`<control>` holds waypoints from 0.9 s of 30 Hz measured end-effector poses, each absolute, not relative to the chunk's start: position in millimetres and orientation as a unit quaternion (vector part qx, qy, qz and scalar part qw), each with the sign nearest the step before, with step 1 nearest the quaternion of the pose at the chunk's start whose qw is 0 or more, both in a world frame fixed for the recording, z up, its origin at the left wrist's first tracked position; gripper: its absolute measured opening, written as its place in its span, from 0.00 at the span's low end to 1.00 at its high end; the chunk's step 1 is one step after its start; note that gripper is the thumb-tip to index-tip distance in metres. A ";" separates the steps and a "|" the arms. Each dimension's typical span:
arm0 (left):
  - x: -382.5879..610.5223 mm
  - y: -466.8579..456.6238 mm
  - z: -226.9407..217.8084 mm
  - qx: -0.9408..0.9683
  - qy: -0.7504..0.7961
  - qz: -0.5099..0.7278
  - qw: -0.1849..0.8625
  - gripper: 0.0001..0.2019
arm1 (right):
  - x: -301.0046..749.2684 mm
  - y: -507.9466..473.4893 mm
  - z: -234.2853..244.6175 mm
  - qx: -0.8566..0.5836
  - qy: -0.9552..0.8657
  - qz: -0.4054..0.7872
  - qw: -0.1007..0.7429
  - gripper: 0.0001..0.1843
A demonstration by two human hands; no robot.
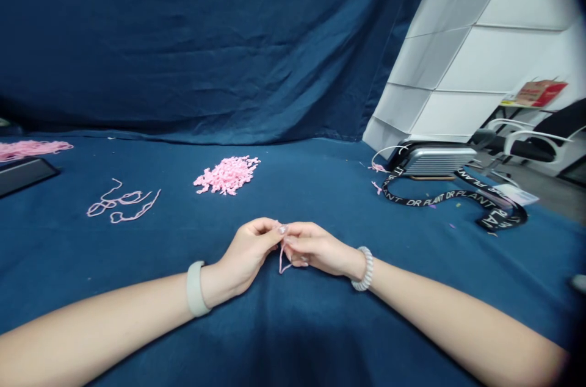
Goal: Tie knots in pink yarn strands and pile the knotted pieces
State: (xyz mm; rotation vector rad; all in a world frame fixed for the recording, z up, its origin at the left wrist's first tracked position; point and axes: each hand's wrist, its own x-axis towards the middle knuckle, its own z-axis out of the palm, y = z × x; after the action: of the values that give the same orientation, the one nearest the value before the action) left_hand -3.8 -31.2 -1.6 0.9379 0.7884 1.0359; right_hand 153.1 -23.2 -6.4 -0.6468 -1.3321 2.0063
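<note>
My left hand (pixel 249 253) and my right hand (pixel 318 246) meet at the fingertips above the blue cloth. Both pinch a short length of pink yarn (pixel 281 262), whose loop hangs down between them. The part inside the fingers is hidden. Beyond my hands lies a pile of small knotted pink yarn pieces (pixel 226 176). Off to the left, a few loose strands of pink yarn (pixel 123 201) curl on the cloth.
A bundle of pink yarn (pixel 34 149) lies at the far left behind a dark flat object (pixel 27 173). On the right are a silver ridged case (pixel 439 160) and a black lettered strap (pixel 439 198). A blue curtain (pixel 206 39) hangs behind; a chair (pixel 535 137) stands farther right.
</note>
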 end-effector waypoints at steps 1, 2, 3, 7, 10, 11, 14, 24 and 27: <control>-3.8 -31.0 -2.1 0.417 0.354 0.468 0.694 0.09 | 152.6 -22.7 -7.6 -0.256 -0.520 0.750 0.319 0.14; -3.9 -30.8 -2.5 0.413 0.353 0.472 0.694 0.09 | 152.0 -22.4 -8.6 -0.268 -0.532 0.736 0.320 0.14; -3.9 -30.6 -3.0 0.410 0.350 0.476 0.695 0.09 | 151.2 -22.3 -9.6 -0.279 -0.541 0.725 0.323 0.15; -3.8 -29.9 -3.5 0.403 0.333 0.477 0.706 0.10 | 148.6 -22.9 -10.8 -0.301 -0.552 0.697 0.345 0.16; -4.1 -29.9 -3.4 0.407 0.320 0.475 0.711 0.10 | 148.1 -23.6 -9.6 -0.309 -0.560 0.683 0.352 0.16; -4.3 -29.9 -3.4 0.410 0.319 0.474 0.711 0.10 | 148.2 -23.7 -9.1 -0.311 -0.559 0.685 0.350 0.17; -4.7 -29.6 -3.8 0.413 0.320 0.466 0.714 0.10 | 148.4 -23.8 -8.2 -0.310 -0.556 0.694 0.335 0.19; -4.7 -28.6 -3.4 0.400 0.332 0.480 0.706 0.11 | 148.0 -24.4 -9.1 -0.329 -0.579 0.676 0.316 0.17; -5.1 -28.3 -3.3 0.393 0.333 0.481 0.710 0.09 | 148.1 -24.7 -7.4 -0.330 -0.586 0.670 0.313 0.16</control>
State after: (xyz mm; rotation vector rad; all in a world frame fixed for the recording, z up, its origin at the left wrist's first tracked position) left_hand -5.1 -28.3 -3.3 0.8721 0.7397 1.0668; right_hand 148.1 -24.7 -7.4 -0.8714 -1.5467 1.7669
